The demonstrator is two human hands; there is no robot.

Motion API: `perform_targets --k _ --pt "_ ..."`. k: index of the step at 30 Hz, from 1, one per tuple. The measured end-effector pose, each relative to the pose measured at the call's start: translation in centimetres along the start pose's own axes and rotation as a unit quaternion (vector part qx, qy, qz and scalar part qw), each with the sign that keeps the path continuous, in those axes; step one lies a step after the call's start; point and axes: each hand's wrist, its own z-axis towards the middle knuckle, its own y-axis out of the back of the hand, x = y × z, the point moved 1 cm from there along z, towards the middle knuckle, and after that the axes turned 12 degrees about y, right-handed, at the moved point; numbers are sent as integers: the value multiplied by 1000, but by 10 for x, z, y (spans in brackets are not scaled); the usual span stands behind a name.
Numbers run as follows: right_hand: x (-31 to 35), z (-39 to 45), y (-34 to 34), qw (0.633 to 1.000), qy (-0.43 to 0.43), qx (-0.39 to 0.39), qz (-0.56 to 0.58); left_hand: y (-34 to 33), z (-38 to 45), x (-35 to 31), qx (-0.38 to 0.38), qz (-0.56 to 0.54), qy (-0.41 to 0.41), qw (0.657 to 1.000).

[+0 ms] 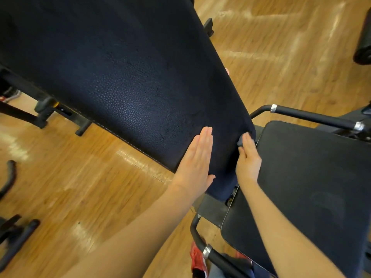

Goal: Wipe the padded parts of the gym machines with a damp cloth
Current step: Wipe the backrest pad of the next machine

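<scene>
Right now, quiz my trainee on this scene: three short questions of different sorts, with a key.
1. True or false: the left hand lies flat, fingers straight, on the back pad.
2. What does the right hand grip? A) a dumbbell B) the back pad's lower edge C) a water bottle
3. Fill in: the seat pad is coloured ____.
Key: 1 true; 2 B; 3 black.

Wooden floor with glare patches. Red shoe at bottom edge, beside a black handle bar frame. Black roller at right edge. Curved black tube lies left.
</scene>
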Motion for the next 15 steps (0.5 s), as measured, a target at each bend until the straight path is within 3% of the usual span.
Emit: perform_targets --k 4,6,11,15 --pt "-17 -95 8 994 46 94 -30 1 1 -1 19 4 2 1000" --pt "-23 -102 15 992 35 118 -36 2 2 0 28 3 -6 1000" --pt "-1 6 29 997 36 35 -57 1 2 0 40 -14 -6 999" --pt "1 55 20 982 82 92 -141 3 2 1 49 -23 -6 999"
